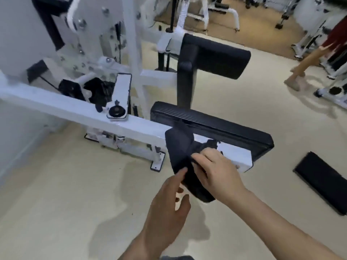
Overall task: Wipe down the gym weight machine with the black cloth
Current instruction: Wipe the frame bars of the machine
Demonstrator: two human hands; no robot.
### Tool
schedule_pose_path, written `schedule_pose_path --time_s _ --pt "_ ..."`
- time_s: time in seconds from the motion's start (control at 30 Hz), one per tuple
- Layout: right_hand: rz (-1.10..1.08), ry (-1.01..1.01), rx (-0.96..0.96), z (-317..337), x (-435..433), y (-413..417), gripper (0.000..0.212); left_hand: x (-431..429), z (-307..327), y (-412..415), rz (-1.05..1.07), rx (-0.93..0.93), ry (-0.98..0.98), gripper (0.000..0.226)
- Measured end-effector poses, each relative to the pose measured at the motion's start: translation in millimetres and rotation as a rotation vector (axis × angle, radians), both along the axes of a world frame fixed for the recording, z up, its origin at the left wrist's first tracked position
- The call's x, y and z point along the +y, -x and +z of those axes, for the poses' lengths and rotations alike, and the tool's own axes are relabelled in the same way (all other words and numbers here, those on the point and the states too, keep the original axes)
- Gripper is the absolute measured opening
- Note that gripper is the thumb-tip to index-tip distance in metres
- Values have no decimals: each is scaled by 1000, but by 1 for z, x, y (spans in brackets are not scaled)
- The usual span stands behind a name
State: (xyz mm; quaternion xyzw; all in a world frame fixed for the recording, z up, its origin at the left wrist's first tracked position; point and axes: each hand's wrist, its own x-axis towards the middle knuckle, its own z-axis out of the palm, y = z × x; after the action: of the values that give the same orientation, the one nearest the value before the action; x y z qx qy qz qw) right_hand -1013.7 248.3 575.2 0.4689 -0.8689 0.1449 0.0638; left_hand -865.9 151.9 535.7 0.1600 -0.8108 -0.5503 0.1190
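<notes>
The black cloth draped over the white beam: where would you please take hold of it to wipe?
Probably the bunched top of the black cloth, from above on the near side: it lies over the white metal beam, where the right hand grips it; the hanging end would flap.

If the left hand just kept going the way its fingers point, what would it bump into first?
Most likely the black cloth: the left hand points up toward the fold hanging off the white metal beam, fingertips nearly touching it. Depth is hard to judge.
</notes>
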Motion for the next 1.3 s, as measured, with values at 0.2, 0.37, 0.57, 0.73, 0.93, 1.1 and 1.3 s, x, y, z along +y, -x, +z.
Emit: schedule_pose_path --time_s 0.2,0.37,0.57,0.73,0.93,1.1,1.3 --pt "-147 120 -624 35 -67 -37 9 1 -2 3 300 190 -373 60" --pt "217 -282 -38 64 -89 -19 26 6 -10 37 525 349 -902 51" --pt "759 -381 471 47 -106 70 28 33 -10 137 852 583 -870 57" --pt "847 -255 255 29 -123 113 45 -22 -15 170 1242 678 -867 57" --pt "873 -194 129 25 -123 119 48 -4 -20 179 1299 676 -768 44" --pt "897 -225 124 21 -124 119 47 131 -17 207 1189 630 -890 44" --pt "929 -194 56 21 -123 121 52 9 -9 179 1293 590 -640 46"
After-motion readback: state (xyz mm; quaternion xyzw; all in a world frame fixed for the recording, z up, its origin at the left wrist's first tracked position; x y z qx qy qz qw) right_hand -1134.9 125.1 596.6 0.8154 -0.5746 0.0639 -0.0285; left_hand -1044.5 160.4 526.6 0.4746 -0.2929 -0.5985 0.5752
